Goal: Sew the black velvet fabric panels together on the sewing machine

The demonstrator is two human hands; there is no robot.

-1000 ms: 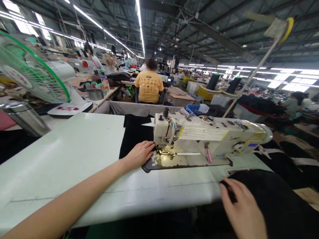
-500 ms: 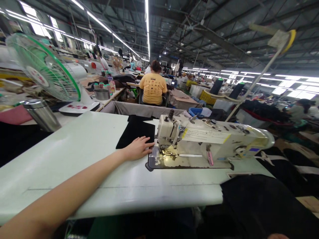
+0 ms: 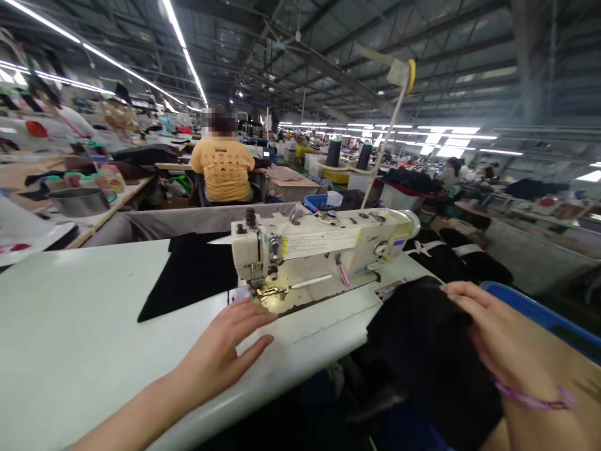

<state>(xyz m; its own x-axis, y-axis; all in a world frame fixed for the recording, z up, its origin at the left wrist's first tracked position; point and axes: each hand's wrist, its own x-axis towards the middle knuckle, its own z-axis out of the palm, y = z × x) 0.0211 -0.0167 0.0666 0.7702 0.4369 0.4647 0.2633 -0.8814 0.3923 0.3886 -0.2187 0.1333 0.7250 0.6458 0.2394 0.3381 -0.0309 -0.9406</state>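
My left hand [image 3: 237, 338] is open with its fingers spread, at the front of the sewing machine's base, left of the machine's middle. It holds nothing. The sewing machine [image 3: 319, 241] stands on a pale green table [image 3: 94, 338], its lamp lighting the needle area. Behind my left hand lies a black fabric piece [image 3: 192, 275], flat on the table left of the machine head. At the right, my right hand [image 3: 493, 319] pinches the upper edge of a black fabric panel [image 3: 427, 351] that hangs over the table's right front corner.
Pink-handled snips [image 3: 342, 272] and a white pen-like stick [image 3: 310, 282] lie on the machine bed. A blue bin [image 3: 535, 313] stands at the right. Thread cones [image 3: 333, 153] rise behind the machine. A person in a yellow shirt [image 3: 223, 169] sits ahead. Left, a metal pot [image 3: 79, 202] sits on another table.
My left hand has left the black fabric by the machine and come toward the front edge. My right hand has come into view, gripping the black panel. The view has turned right.
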